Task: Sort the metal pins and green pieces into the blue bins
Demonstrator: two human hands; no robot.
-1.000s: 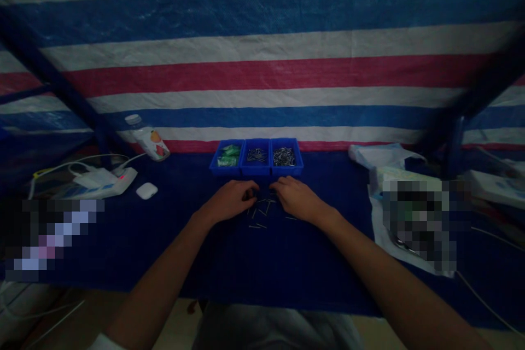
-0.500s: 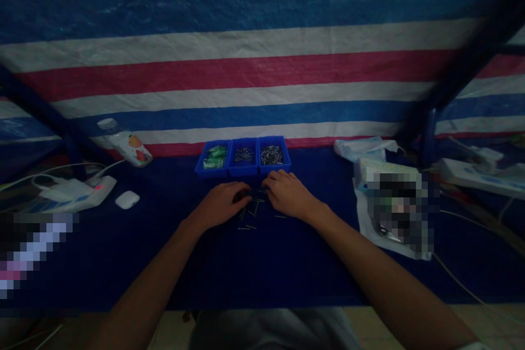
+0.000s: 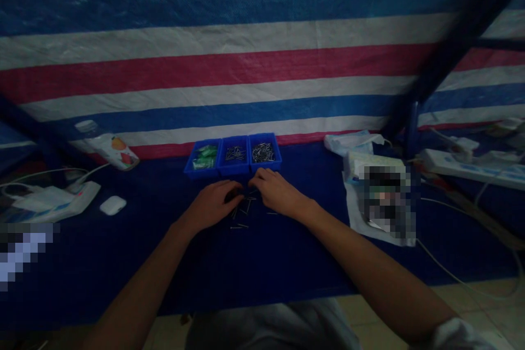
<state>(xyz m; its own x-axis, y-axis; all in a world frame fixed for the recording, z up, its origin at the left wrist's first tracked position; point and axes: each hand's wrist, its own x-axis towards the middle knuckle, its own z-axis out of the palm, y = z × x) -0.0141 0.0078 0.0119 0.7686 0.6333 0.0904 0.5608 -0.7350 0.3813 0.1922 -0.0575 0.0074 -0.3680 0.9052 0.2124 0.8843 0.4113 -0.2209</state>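
Note:
Several loose screws (image 3: 246,206) lie scattered on the dark blue tabletop between and below my hands. My left hand (image 3: 212,202) rests at their left, its fingers curled towards the thumb; what is inside the curl is hidden in shadow. Across from it, my right hand (image 3: 276,191) has its fingertips pinched together close to the left fingertips, and anything between them is too small to make out. Just behind the hands stand three joined blue bins: the left bin (image 3: 188,168) has green packets, the middle bin (image 3: 233,168) some screws, the right bin (image 3: 266,165) a thick heap of small metal fasteners.
A bottle (image 3: 110,147), a white case (image 3: 112,205) and a power strip (image 3: 82,202) are on the left. To the right lie a tissue pack (image 3: 353,142), a blurred-out item on a white sheet (image 3: 356,213), and another power strip (image 3: 471,167). A striped tarp (image 3: 246,76) hangs behind.
The camera view has turned slightly, so everything sits further left in the picture. My right fingertips have come a little closer to my left hand. The loose screws look much the same.

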